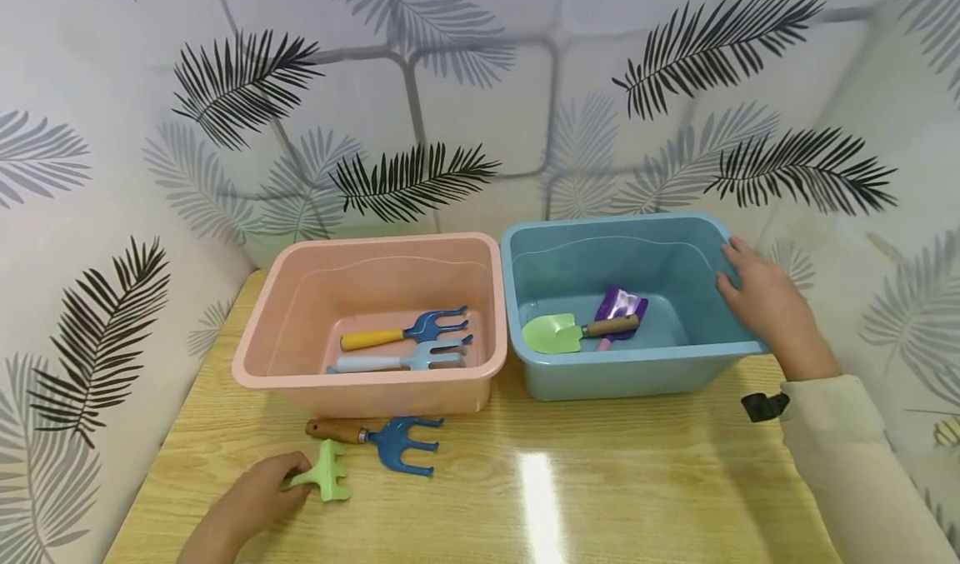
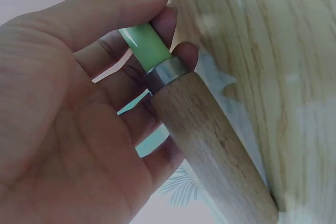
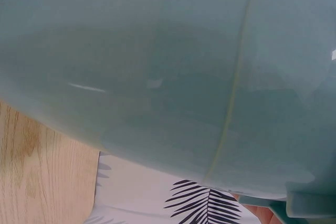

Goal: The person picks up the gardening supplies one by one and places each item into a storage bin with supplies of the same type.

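Observation:
My left hand (image 1: 262, 497) grips a small light green rake (image 1: 327, 472) near the table's front left. In the left wrist view, thumb and fingers hold its green neck (image 2: 147, 48) just above the metal collar, and the wooden handle (image 2: 210, 135) runs down past the palm. A blue hand fork (image 1: 397, 446) with a wooden handle lies just beyond the rake. At the right, my right hand (image 1: 772, 301) holds the right rim of a blue tub (image 1: 622, 372), some fingers hidden. The tub's wall (image 3: 168, 77) fills most of the right wrist view, where no hand shows.
A pink tub (image 1: 375, 393) stands left of the blue one, holding a yellow-handled blue fork (image 1: 405, 331) and a light blue fork (image 1: 405, 358). Inside the blue tub lie a green trowel (image 1: 555, 333) and a purple shovel (image 1: 621, 304). Leaf-patterned cloth (image 1: 480, 114) hangs behind the wooden table (image 1: 637, 472).

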`<state>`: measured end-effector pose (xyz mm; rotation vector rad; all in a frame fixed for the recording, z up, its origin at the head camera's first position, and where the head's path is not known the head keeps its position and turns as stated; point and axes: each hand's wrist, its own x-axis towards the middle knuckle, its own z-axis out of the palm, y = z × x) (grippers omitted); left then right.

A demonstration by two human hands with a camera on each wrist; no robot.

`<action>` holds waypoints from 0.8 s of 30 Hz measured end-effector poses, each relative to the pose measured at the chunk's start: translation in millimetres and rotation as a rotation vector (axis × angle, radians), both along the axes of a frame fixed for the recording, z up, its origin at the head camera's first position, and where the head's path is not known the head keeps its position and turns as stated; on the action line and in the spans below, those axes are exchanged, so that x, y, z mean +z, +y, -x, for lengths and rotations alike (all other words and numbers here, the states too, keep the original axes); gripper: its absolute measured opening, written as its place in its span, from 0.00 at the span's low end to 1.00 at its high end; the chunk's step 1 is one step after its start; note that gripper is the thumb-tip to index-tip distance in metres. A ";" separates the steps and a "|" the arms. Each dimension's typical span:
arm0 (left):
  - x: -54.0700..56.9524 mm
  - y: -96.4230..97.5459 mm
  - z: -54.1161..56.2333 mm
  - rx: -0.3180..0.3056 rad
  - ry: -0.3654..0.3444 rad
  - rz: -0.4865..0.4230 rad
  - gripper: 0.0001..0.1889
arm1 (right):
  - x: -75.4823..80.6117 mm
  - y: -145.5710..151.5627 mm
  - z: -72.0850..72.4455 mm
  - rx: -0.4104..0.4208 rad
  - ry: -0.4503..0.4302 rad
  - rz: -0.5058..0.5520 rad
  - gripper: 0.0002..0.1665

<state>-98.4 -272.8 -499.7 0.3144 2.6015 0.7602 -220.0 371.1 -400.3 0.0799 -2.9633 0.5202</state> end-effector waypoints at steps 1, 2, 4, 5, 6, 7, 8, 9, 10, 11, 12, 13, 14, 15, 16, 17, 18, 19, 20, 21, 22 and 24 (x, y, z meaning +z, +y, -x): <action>0.7 0.7 -0.5 -0.009 0.003 -0.002 0.04 | -0.1 -0.2 0.0 0.001 0.000 0.000 0.31; 1.8 1.6 -1.0 -0.017 0.003 -0.007 0.04 | -0.1 -0.4 0.0 0.002 0.001 -0.001 0.31; 4.0 4.1 -1.8 -0.036 0.015 -0.011 0.04 | -0.1 -0.7 -0.2 0.005 0.003 -0.002 0.31; 5.3 5.7 -2.4 -0.048 0.022 -0.007 0.04 | 0.0 -0.8 -0.4 0.006 0.004 -0.001 0.31; 6.9 7.8 -2.9 -0.058 0.025 -0.002 0.04 | 0.2 -0.9 -0.6 0.007 0.004 0.000 0.31; 8.4 9.8 -3.3 -0.070 0.033 0.001 0.03 | 0.5 -1.1 -0.8 0.008 0.006 -0.001 0.31; 10.2 11.9 -3.8 -0.083 0.038 0.000 0.03 | 0.7 -1.1 -1.0 0.009 0.007 0.000 0.31; 11.7 13.8 -4.3 -0.098 0.047 0.002 0.03 | 1.2 -1.3 -1.3 0.011 0.007 0.001 0.31; 13.8 16.1 -4.9 -0.110 0.052 0.000 0.03 | 1.6 -1.4 -1.5 0.012 0.007 0.001 0.31; 15.9 18.4 -5.3 -0.120 0.055 -0.003 0.03 | 2.0 -1.4 -1.7 0.012 0.006 0.000 0.31; 18.1 20.9 -5.6 -0.127 0.064 -0.003 0.03 | 2.5 -1.6 -2.0 0.013 0.008 0.000 0.31; 20.0 23.0 -5.9 -0.138 0.078 -0.005 0.03 | 2.7 -1.6 -2.1 0.013 0.011 -0.002 0.31; 22.1 25.3 -6.0 -0.144 0.092 -0.005 0.03 | 2.9 -1.7 -2.1 0.014 0.014 -0.002 0.31; 24.1 27.4 -6.1 -0.152 0.108 -0.006 0.04 | 3.1 -1.8 -2.1 0.014 0.019 -0.003 0.31; 26.3 29.4 -6.4 -0.158 0.125 -0.008 0.04 | 2.9 -1.8 -2.0 0.014 0.024 -0.006 0.31; 28.6 31.4 -6.5 -0.165 0.143 -0.008 0.05 | 2.9 -1.9 -1.9 0.013 0.027 -0.006 0.31; 30.9 33.1 -7.1 -0.174 0.160 -0.011 0.05 | 2.8 -2.0 -1.7 0.014 0.029 -0.007 0.31; 32.9 34.7 -7.7 -0.181 0.174 -0.015 0.05 | 2.4 -1.9 -1.4 0.015 0.031 -0.009 0.30; 35.3 36.5 -8.3 -0.185 0.186 -0.019 0.06 | 2.3 -2.0 -1.2 0.015 0.030 -0.010 0.31; 38.0 38.4 -8.8 -0.189 0.187 -0.022 0.06 | 2.0 -1.9 -0.9 0.015 0.028 -0.011 0.31; 41.1 40.6 -9.0 -0.201 0.194 -0.025 0.06 | 1.9 -1.8 -0.8 0.015 0.024 -0.012 0.31; 48.7 45.2 -9.1 -0.213 0.192 -0.035 0.06 | 1.7 -1.6 -0.7 0.015 0.021 -0.010 0.31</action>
